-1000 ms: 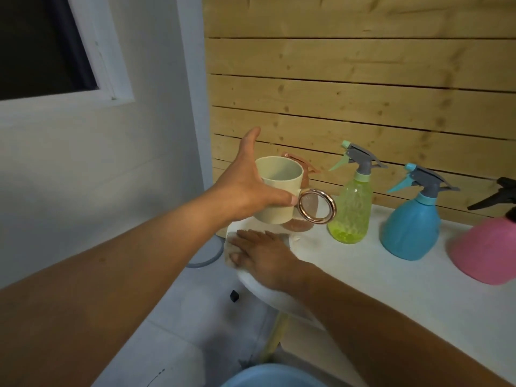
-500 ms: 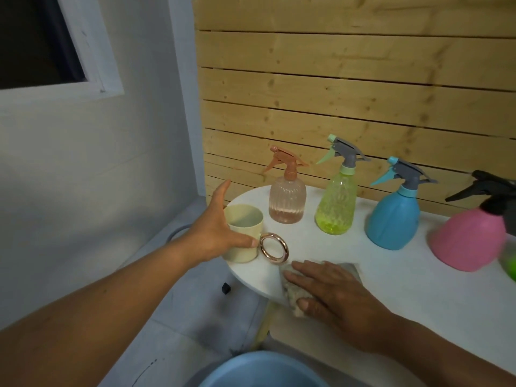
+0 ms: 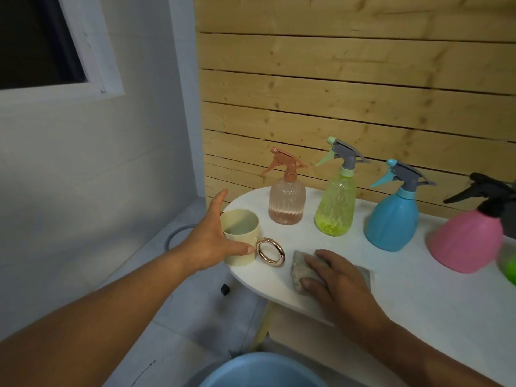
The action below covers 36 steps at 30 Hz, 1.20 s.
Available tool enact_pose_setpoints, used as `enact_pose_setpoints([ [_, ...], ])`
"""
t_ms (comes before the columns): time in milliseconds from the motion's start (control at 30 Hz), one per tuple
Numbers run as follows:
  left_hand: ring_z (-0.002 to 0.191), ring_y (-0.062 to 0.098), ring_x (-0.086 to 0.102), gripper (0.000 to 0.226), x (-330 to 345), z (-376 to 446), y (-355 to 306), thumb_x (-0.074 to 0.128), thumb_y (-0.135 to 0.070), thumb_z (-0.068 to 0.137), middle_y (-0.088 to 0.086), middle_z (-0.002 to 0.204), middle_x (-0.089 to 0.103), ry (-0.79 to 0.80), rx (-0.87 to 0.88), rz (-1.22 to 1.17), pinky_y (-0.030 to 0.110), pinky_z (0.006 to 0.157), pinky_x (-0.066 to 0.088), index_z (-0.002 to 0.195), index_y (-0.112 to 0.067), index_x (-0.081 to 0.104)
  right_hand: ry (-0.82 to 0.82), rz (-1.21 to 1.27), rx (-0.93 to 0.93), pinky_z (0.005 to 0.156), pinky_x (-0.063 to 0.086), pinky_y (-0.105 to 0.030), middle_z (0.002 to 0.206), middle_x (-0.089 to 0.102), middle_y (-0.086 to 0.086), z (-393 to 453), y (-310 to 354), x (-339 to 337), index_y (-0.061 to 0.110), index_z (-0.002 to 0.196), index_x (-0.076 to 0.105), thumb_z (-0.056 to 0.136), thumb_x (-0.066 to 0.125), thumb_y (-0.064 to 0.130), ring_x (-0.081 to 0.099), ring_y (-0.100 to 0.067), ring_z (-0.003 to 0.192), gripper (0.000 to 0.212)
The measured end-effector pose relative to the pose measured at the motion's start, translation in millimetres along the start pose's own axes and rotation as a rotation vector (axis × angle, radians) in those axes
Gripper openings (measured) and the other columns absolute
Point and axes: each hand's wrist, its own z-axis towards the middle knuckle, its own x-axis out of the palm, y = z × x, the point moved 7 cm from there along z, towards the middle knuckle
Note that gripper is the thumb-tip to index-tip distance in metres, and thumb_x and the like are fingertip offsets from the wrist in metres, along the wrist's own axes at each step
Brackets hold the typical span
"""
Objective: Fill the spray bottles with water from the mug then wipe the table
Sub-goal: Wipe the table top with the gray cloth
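A cream mug (image 3: 243,227) with a copper ring handle stands on the left end of the white table (image 3: 418,289). My left hand (image 3: 212,241) grips the mug's left side, thumb across the front. My right hand (image 3: 337,275) lies flat, pressing a grey cloth (image 3: 300,266) on the table just right of the mug. Behind them stand a clear peach spray bottle (image 3: 287,202), a yellow-green spray bottle (image 3: 336,208), a blue spray bottle (image 3: 391,219) and a pink spray bottle (image 3: 469,241) with a black head.
A wooden slat wall runs right behind the bottles. A green object (image 3: 509,266) is cut off by the right edge. A blue basin (image 3: 259,372) sits on the floor below the table's front edge. A grey hose (image 3: 178,233) lies on the floor at left.
My left hand has brought the mug down from the air onto the table's left end. My right hand has slid the cloth rightward along the front edge.
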Motion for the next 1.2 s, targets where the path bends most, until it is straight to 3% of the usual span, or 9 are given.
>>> enact_pose_setpoints([
  [100, 0.122, 0.016, 0.060, 0.139, 0, 0, 2, 0.099, -0.020, 0.066, -0.015, 0.128, 0.055, 0.000, 0.006, 0.007, 0.038, 0.104, 0.052, 0.160, -0.049, 0.002, -0.109, 0.115, 0.097, 0.108, 0.029, -0.022, 0.141, 0.051, 0.005, 11, -8, -9, 0.024, 0.137, 0.063, 0.094, 0.067, 0.042, 0.045, -0.014, 0.129, 0.046],
  [333, 0.120, 0.014, 0.062, 0.141, 0, 4, 9, 0.101, -0.029, 0.061, -0.009, 0.135, 0.057, -0.007, 0.002, 0.012, 0.042, 0.102, 0.055, 0.157, -0.055, 0.003, -0.135, 0.297, 0.060, 0.090, 0.043, -0.035, 0.106, 0.065, -0.002, 54, 3, -9, 0.009, 0.106, 0.075, 0.090, 0.075, 0.026, 0.057, -0.017, 0.100, 0.024],
  [500, 0.124, 0.014, 0.060, 0.147, -1, 2, 4, 0.103, -0.046, 0.049, -0.011, 0.138, 0.055, 0.024, -0.005, 0.012, 0.047, 0.100, 0.056, 0.154, -0.062, 0.002, -0.026, 0.271, -0.041, 0.096, 0.044, -0.033, 0.114, 0.066, -0.002, 71, 20, -9, 0.013, 0.114, 0.073, 0.092, 0.072, 0.033, 0.058, -0.015, 0.107, 0.030],
  [600, 0.147, 0.009, 0.034, 0.148, -10, 2, -16, 0.098, -0.064, 0.045, -0.011, 0.162, 0.031, 0.000, 0.040, 0.048, 0.039, 0.115, 0.038, 0.155, -0.060, 0.000, 0.072, 0.117, -0.156, 0.105, 0.038, -0.022, 0.136, 0.059, 0.002, 65, 21, -19, 0.020, 0.134, 0.064, 0.098, 0.061, 0.038, 0.052, -0.011, 0.121, 0.041],
  [667, 0.143, 0.003, 0.026, 0.132, -19, 6, -46, 0.091, -0.065, 0.057, -0.013, 0.163, 0.025, -0.088, 0.133, 0.094, 0.036, 0.113, 0.032, 0.157, -0.056, 0.006, 0.118, 0.038, -0.213, 0.106, 0.026, -0.011, 0.150, 0.049, 0.007, 59, 15, -23, 0.023, 0.147, 0.053, 0.100, 0.057, 0.040, 0.042, -0.006, 0.133, 0.050],
  [767, 0.138, 0.002, 0.033, 0.108, -18, 24, -105, 0.087, -0.054, 0.073, -0.015, 0.150, 0.039, -0.203, 0.349, 0.290, 0.032, 0.111, 0.033, 0.160, -0.042, 0.022, 0.151, 0.060, -0.215, 0.106, 0.021, -0.007, 0.155, 0.043, 0.012, 61, 4, -20, 0.027, 0.151, 0.047, 0.100, 0.057, 0.042, 0.039, -0.001, 0.137, 0.054],
  [867, 0.135, 0.014, 0.048, 0.092, 12, 68, -145, 0.087, -0.038, 0.082, -0.012, 0.137, 0.058, -0.051, 0.487, 0.518, 0.040, 0.114, 0.041, 0.158, -0.028, 0.036, 0.151, 0.103, -0.236, 0.102, 0.019, 0.001, 0.153, 0.049, 0.008, 70, 5, -15, 0.023, 0.146, 0.054, 0.099, 0.060, 0.039, 0.044, -0.002, 0.135, 0.050],
  [1000, 0.120, 0.023, 0.063, 0.089, 37, 123, -165, 0.089, -0.024, 0.081, 0.004, 0.136, 0.059, 0.065, 0.461, 0.696, 0.046, 0.105, 0.051, 0.157, -0.023, 0.042, 0.155, 0.105, -0.268, 0.111, 0.021, -0.007, 0.153, 0.049, 0.005, 80, 4, -8, 0.024, 0.144, 0.058, 0.101, 0.059, 0.036, 0.042, -0.008, 0.140, 0.045],
  [1200, 0.130, 0.029, 0.054, 0.079, 52, 152, -167, 0.082, -0.028, 0.086, 0.008, 0.141, 0.059, 0.086, 0.426, 0.934, 0.046, 0.107, 0.048, 0.155, -0.019, 0.044, 0.106, 0.184, -0.268, 0.115, 0.031, -0.019, 0.150, 0.053, 0.002, 90, 5, -1, 0.017, 0.141, 0.061, 0.098, 0.063, 0.032, 0.046, -0.009, 0.138, 0.045],
])
